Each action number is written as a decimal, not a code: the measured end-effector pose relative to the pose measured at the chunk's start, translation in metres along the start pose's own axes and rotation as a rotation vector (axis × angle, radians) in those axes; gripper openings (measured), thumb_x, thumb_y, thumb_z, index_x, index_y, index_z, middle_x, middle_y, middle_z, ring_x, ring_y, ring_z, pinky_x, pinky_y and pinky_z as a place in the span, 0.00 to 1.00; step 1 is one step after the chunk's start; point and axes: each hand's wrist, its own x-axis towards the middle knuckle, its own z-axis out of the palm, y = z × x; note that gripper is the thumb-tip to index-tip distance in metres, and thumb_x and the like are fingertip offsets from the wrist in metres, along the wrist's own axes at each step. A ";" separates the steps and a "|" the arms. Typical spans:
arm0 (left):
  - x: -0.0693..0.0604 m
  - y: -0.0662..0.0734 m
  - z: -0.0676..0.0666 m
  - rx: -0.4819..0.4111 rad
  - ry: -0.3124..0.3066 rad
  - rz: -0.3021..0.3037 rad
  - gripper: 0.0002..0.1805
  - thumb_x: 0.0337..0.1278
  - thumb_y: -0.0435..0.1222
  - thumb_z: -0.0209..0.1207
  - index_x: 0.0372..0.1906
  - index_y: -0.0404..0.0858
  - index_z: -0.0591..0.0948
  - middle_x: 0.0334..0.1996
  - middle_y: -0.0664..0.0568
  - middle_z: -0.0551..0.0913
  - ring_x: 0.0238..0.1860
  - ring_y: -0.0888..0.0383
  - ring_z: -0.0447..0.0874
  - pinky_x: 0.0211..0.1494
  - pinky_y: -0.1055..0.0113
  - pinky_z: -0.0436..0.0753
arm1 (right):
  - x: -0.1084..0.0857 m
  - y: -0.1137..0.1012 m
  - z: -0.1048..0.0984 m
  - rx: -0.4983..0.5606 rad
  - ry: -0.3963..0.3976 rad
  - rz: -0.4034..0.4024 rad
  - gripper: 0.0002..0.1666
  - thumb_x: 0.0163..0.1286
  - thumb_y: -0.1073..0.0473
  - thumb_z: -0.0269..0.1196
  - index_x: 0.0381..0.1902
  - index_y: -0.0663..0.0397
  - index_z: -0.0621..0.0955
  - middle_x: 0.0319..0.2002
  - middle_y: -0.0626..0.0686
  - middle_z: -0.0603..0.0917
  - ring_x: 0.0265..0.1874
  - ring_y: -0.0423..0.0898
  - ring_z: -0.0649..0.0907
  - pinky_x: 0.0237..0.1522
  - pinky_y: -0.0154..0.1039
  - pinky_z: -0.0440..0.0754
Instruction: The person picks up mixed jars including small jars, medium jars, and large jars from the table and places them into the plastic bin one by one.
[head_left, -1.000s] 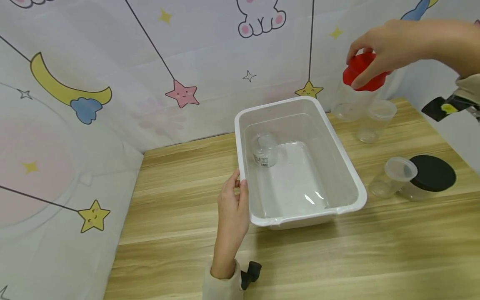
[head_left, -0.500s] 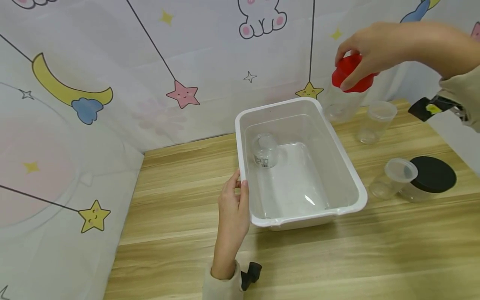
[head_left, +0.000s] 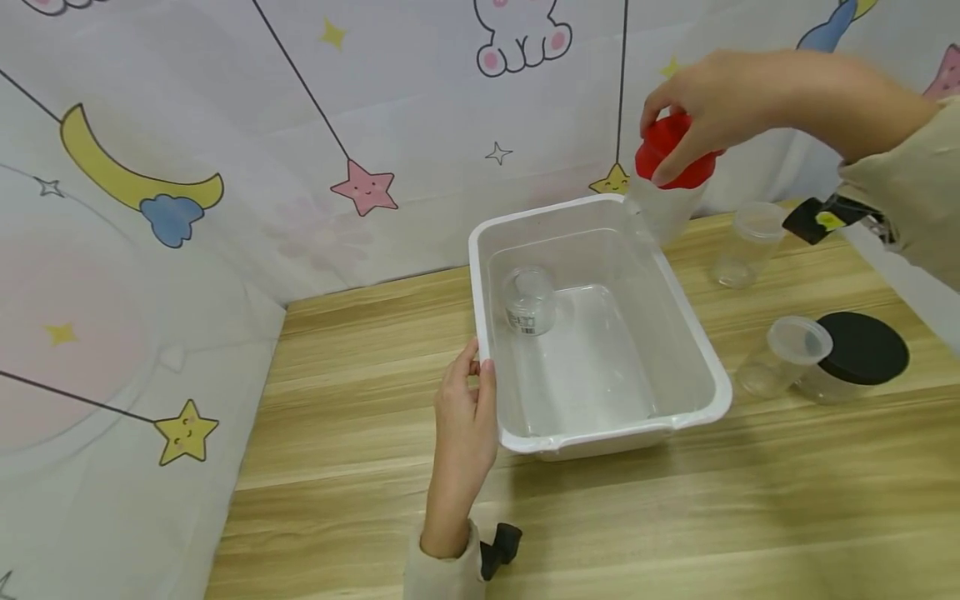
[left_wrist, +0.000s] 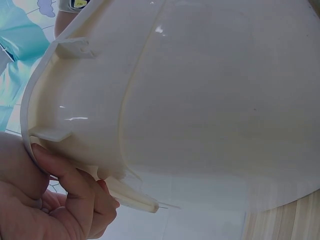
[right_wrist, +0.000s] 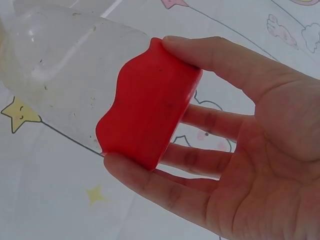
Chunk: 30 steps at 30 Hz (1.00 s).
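Note:
My right hand [head_left: 723,104] grips a clear plastic jar [right_wrist: 65,75] by its wavy-edged red lid [right_wrist: 150,105], thumb on one side and fingers on the other. The jar hangs upright over the far right corner of a white plastic tub [head_left: 693,333]; whether it touches the rim cannot be told. On the tub's left rim, my left hand [head_left: 467,417] pinches the edge, its fingers [left_wrist: 75,185] curled under the lip in the left wrist view. Inside the tub, near its left wall, sits a small clear jar [head_left: 529,302] with a barcode label.
Right of the tub stand a tall clear container [head_left: 746,246], a shorter clear cup [head_left: 783,357] and a jar with a black lid [head_left: 862,348]. A cartoon-printed sheet [head_left: 420,108] backs the wooden table [head_left: 352,400].
My right hand has moved left with the red-lidded jar, from above the tall clear container to the tub's far right corner. The left hand and tub have stayed still.

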 end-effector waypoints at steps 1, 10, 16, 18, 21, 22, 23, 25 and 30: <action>0.000 0.000 0.000 0.002 0.001 0.000 0.23 0.78 0.37 0.47 0.69 0.28 0.69 0.44 0.40 0.76 0.34 0.51 0.86 0.37 0.62 0.88 | 0.001 -0.002 0.000 0.001 0.001 -0.001 0.39 0.62 0.53 0.72 0.63 0.65 0.69 0.57 0.73 0.70 0.51 0.71 0.71 0.44 0.57 0.85; 0.000 -0.001 0.000 -0.007 -0.006 -0.008 0.23 0.79 0.37 0.47 0.69 0.27 0.69 0.45 0.40 0.76 0.35 0.49 0.87 0.38 0.58 0.88 | 0.007 -0.017 -0.002 -0.001 0.012 -0.040 0.40 0.61 0.54 0.73 0.64 0.64 0.69 0.58 0.72 0.70 0.54 0.70 0.70 0.49 0.60 0.83; 0.001 0.000 0.000 -0.009 0.000 0.000 0.23 0.79 0.37 0.47 0.69 0.27 0.69 0.45 0.39 0.76 0.36 0.49 0.87 0.39 0.57 0.88 | 0.013 -0.030 -0.003 0.002 -0.011 -0.059 0.39 0.61 0.53 0.72 0.64 0.63 0.69 0.59 0.71 0.70 0.56 0.69 0.69 0.48 0.61 0.83; 0.001 -0.001 0.000 -0.008 0.001 0.002 0.23 0.79 0.37 0.47 0.69 0.27 0.69 0.45 0.39 0.76 0.37 0.49 0.86 0.39 0.58 0.88 | 0.015 -0.035 -0.004 0.011 -0.023 -0.061 0.39 0.62 0.52 0.71 0.64 0.62 0.69 0.59 0.70 0.70 0.56 0.69 0.69 0.48 0.61 0.83; 0.000 0.000 -0.001 -0.008 0.003 0.000 0.24 0.79 0.36 0.47 0.69 0.26 0.68 0.46 0.39 0.76 0.37 0.49 0.86 0.39 0.60 0.88 | 0.019 -0.042 -0.004 0.019 -0.043 -0.066 0.37 0.63 0.51 0.70 0.64 0.61 0.70 0.58 0.68 0.71 0.56 0.68 0.69 0.48 0.59 0.83; 0.001 -0.001 -0.001 -0.010 0.003 -0.001 0.24 0.79 0.36 0.47 0.69 0.26 0.68 0.46 0.39 0.76 0.37 0.49 0.86 0.39 0.60 0.88 | 0.020 -0.044 -0.004 0.020 -0.050 -0.067 0.37 0.63 0.51 0.70 0.64 0.60 0.70 0.58 0.68 0.71 0.56 0.67 0.69 0.48 0.59 0.83; 0.001 -0.001 0.000 -0.013 0.004 -0.001 0.24 0.79 0.36 0.47 0.69 0.26 0.68 0.46 0.39 0.76 0.37 0.49 0.86 0.39 0.60 0.88 | 0.021 -0.046 -0.004 0.021 -0.057 -0.068 0.37 0.63 0.51 0.70 0.64 0.60 0.70 0.58 0.68 0.71 0.56 0.67 0.69 0.49 0.59 0.83; 0.001 0.000 0.000 -0.017 0.002 -0.004 0.24 0.79 0.36 0.47 0.69 0.26 0.68 0.46 0.39 0.76 0.36 0.49 0.87 0.39 0.61 0.88 | 0.022 -0.049 -0.003 0.027 -0.068 -0.076 0.36 0.63 0.51 0.70 0.63 0.60 0.70 0.58 0.68 0.72 0.56 0.67 0.70 0.49 0.58 0.83; 0.001 0.001 0.001 -0.020 -0.005 -0.006 0.24 0.79 0.36 0.47 0.69 0.26 0.68 0.46 0.39 0.76 0.35 0.49 0.87 0.38 0.63 0.88 | 0.025 -0.053 0.002 0.042 -0.092 -0.094 0.36 0.63 0.53 0.70 0.63 0.62 0.71 0.58 0.68 0.72 0.57 0.67 0.70 0.49 0.58 0.84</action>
